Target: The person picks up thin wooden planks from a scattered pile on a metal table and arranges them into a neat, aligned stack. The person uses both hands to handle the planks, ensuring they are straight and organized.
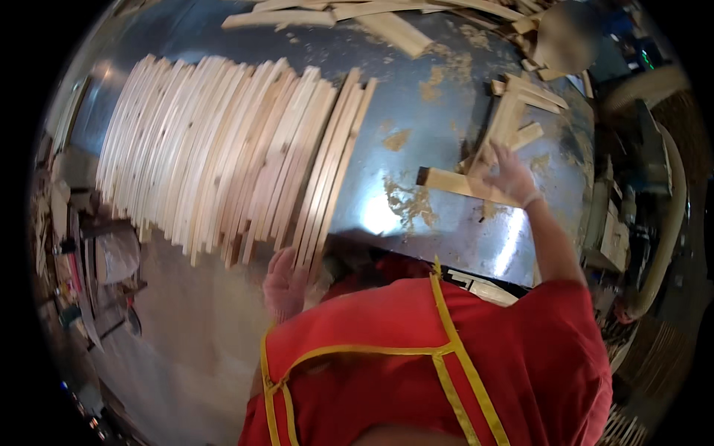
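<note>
The left hand (pixel 284 284) is partly hidden under the near ends of the fanned wooden slats (pixel 223 156), so its grip cannot be made out. The right hand (pixel 512 177) is motion-blurred over a short wood strip (pixel 465 184); whether its fingers close on it is unclear. At twelve o'clock, loose offcuts (pixel 357 13) run off the edge. The desk (pixel 416 97) disappears behind the red vest (pixel 446 357) at six o'clock.

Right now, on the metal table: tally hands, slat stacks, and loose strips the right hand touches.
Hands: 2, left and right
Slat stack on the table: 1
Strip under the right hand: 1
Total: 4
</note>
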Demonstrator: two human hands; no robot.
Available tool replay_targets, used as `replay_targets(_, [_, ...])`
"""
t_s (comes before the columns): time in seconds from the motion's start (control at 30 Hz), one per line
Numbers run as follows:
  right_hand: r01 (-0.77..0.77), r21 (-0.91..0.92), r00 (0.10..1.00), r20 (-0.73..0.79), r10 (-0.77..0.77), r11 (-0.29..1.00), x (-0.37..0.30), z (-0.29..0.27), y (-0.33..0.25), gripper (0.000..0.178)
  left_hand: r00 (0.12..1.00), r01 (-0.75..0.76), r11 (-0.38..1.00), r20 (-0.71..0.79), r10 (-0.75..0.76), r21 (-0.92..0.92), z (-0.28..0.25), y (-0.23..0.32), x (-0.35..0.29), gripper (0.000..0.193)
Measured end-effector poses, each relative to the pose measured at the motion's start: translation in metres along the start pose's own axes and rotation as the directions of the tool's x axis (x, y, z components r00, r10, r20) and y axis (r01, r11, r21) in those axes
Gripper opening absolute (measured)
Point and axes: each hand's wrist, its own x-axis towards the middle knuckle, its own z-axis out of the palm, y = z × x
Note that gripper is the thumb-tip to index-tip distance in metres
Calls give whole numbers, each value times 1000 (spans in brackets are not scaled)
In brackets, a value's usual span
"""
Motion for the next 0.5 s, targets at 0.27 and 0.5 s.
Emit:
replay_targets(0.27, [-227,-132,970,55,236,965,-63,61,3,86,987,-75,941,156,24,331,-28,29,14,46])
replay_targets(0.5, [-193,861,977,122,177,470,-31,81,-92,38,993,-78,928,109,40,364,-86,-4,-11,50])
